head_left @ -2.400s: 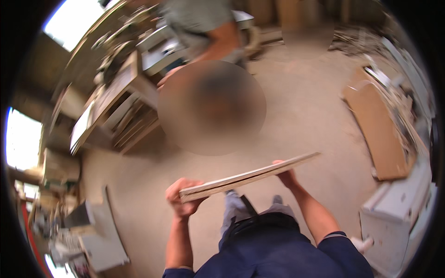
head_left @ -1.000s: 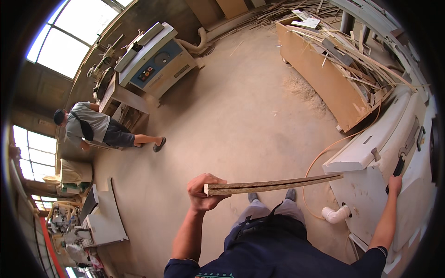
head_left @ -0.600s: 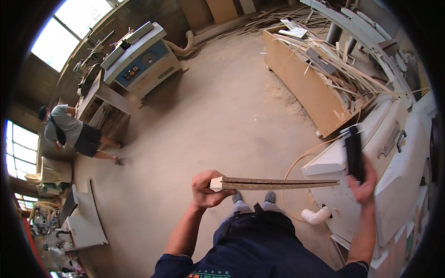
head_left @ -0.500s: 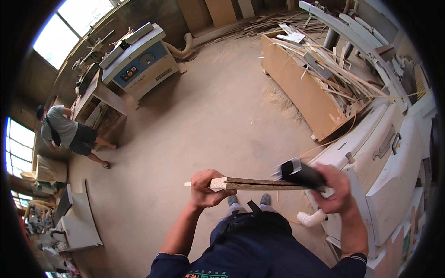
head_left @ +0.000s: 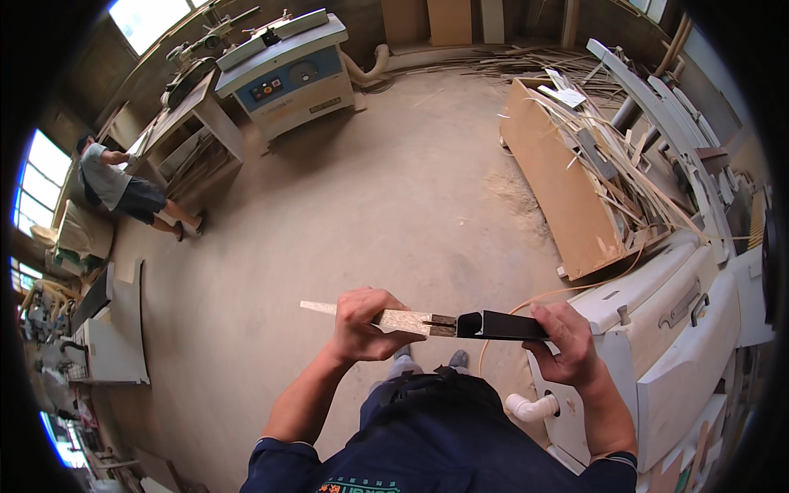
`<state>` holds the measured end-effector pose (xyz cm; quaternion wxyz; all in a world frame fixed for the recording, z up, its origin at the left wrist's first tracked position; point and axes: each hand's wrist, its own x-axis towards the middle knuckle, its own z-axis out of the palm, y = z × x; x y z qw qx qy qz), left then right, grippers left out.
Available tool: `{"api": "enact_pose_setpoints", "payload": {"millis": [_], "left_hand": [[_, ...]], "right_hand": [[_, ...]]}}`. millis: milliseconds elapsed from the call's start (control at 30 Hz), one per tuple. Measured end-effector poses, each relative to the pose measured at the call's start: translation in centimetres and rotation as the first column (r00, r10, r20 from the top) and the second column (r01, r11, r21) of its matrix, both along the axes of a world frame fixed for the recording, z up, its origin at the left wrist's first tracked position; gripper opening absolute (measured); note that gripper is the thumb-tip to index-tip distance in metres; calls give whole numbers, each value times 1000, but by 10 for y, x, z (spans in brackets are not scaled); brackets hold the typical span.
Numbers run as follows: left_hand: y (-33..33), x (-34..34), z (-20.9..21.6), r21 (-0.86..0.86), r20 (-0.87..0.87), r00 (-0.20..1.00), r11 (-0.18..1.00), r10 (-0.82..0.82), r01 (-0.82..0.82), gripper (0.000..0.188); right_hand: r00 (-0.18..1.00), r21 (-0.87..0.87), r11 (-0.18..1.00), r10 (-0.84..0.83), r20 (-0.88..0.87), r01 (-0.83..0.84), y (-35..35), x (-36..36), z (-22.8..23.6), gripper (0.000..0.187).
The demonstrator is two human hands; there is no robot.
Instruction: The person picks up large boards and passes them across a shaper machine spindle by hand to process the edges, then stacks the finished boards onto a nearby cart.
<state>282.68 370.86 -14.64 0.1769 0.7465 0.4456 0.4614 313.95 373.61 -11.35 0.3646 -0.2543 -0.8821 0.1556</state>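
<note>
While both hands worked at waist height, the left hand was clenched around a pale wooden strip, held roughly level; a short end stuck out past the knuckles to the left, the rest ran right. The right hand gripped a black bar-shaped tool, its tip touching the strip's right end, between the two hands. Just right stood a white machine housing. Farther out: an offcut bin full of strips, then a blue-and-white woodworking machine. Another person stood far left.
</note>
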Motion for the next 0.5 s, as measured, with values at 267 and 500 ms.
{"api": "enact_pose_setpoints", "payload": {"millis": [267, 500], "left_hand": [[-13, -9, -1, 1, 28, 999, 999, 42, -42, 27], [-21, -13, -2, -45, 18, 999, 998, 43, -42, 26]], "right_hand": [[994, -19, 994, 108, -31, -109, 2, -17, -4, 49], [989, -174, 975, 129, -70, -140, -4, -43, 9, 37]]}}
